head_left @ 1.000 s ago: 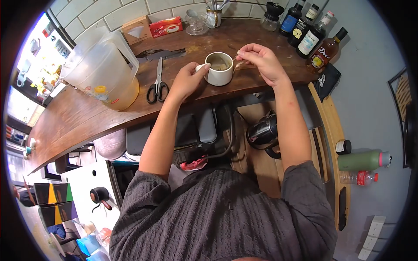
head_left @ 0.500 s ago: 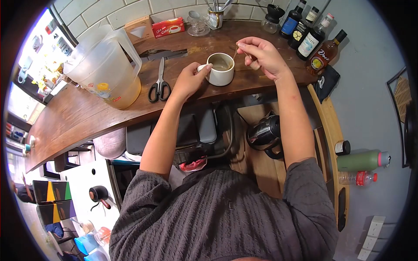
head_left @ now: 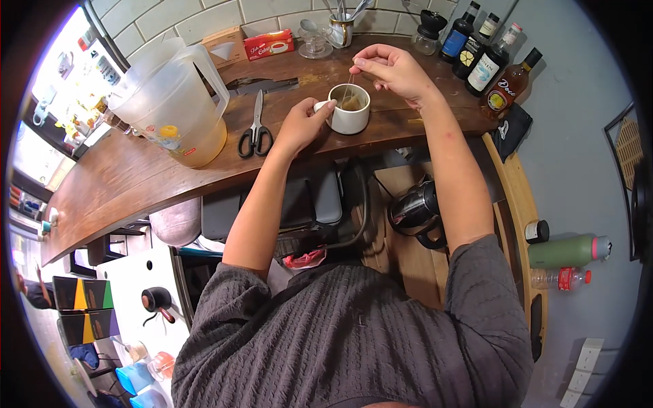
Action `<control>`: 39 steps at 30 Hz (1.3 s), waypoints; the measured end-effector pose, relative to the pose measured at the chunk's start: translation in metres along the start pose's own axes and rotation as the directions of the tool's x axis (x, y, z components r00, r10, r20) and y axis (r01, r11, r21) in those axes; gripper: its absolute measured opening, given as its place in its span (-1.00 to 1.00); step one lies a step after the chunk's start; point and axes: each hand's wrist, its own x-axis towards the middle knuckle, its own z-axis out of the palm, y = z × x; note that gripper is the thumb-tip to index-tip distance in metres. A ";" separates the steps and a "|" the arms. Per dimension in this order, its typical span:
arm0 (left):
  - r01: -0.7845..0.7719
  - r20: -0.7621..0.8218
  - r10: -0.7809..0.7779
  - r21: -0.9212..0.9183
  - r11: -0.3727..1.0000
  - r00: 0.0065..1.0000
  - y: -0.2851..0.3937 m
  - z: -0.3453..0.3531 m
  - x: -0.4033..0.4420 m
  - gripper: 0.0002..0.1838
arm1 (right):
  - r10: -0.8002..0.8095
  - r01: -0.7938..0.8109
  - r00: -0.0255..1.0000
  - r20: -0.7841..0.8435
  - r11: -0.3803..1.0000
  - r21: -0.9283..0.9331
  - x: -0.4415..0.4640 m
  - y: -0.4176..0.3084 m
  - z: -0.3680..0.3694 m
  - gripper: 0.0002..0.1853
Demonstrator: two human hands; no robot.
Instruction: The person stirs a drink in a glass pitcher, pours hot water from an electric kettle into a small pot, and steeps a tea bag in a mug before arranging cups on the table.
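Observation:
A white mug [head_left: 350, 122] stands upright near the front edge of the wooden counter. My left hand [head_left: 307, 122] closes around its handle, thumb by the rim. My right hand [head_left: 391, 71] is raised above the mug, thumb and fingers pinched on the thin strings of a tea bag [head_left: 351, 104]. The brownish bag hangs inside the mug's mouth; whether it touches the bottom or any liquid is hard to see. Black-handled scissors [head_left: 256, 129] lie left of my left hand, blades pointing away from me.
A large translucent pitcher [head_left: 170, 115] stands at left. Behind are a red tea box [head_left: 269, 45], a glass dripper [head_left: 314, 42] and a utensil cup [head_left: 341, 32]. Several bottles [head_left: 486, 68] and a coffee grinder [head_left: 428, 30] line the right. A kettle [head_left: 413, 207] sits below the counter.
My right hand has moved left, from beside the mug to above it, bringing the tea bag into its mouth. My left hand still holds the handle. The whole view has shifted slightly.

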 end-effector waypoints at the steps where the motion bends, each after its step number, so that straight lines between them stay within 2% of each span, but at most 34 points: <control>1: -0.003 -0.001 0.003 0.000 1.000 1.000 -0.001 0.000 0.001 -0.54 | 0.006 -0.006 1.000 0.001 1.000 -0.009 0.001 0.000 0.000 -0.79; 12: -0.011 0.001 0.011 -0.026 1.000 1.000 0.000 0.007 -0.003 -0.54 | 0.001 -0.007 0.999 -0.037 0.990 -0.144 0.000 -0.003 -0.006 -0.75; 14: -0.012 0.001 0.012 -0.031 0.999 1.000 0.000 0.007 -0.003 -0.55 | 0.004 -0.018 0.998 -0.064 0.973 -0.231 -0.001 -0.003 -0.005 -0.75; 19: -0.027 0.013 0.028 -0.071 0.997 1.000 0.001 0.009 -0.005 -0.58 | -0.028 0.019 0.998 -0.047 0.981 -0.196 -0.001 -0.006 -0.002 -0.77; 24: 0.060 0.027 -0.056 -0.141 0.988 0.998 0.012 0.010 -0.007 -0.63 | -0.047 0.032 0.997 -0.069 0.980 -0.196 0.000 -0.005 -0.003 -0.78; 33: 0.030 0.009 -0.029 -0.129 0.991 1.000 0.012 0.015 -0.002 -0.63 | -0.063 0.046 0.994 -0.084 0.980 -0.194 -0.004 0.005 -0.011 -0.82; 35: 0.017 0.009 -0.016 -0.117 0.993 1.000 0.011 0.015 -0.001 -0.63 | -0.019 0.003 0.998 -0.064 0.968 -0.252 -0.006 0.008 -0.013 -0.81; 39: -0.024 0.026 0.026 -0.091 0.996 0.999 0.009 0.011 -0.003 -0.63 | 0.010 -0.034 0.995 -0.100 0.969 -0.243 -0.011 0.018 -0.022 -0.83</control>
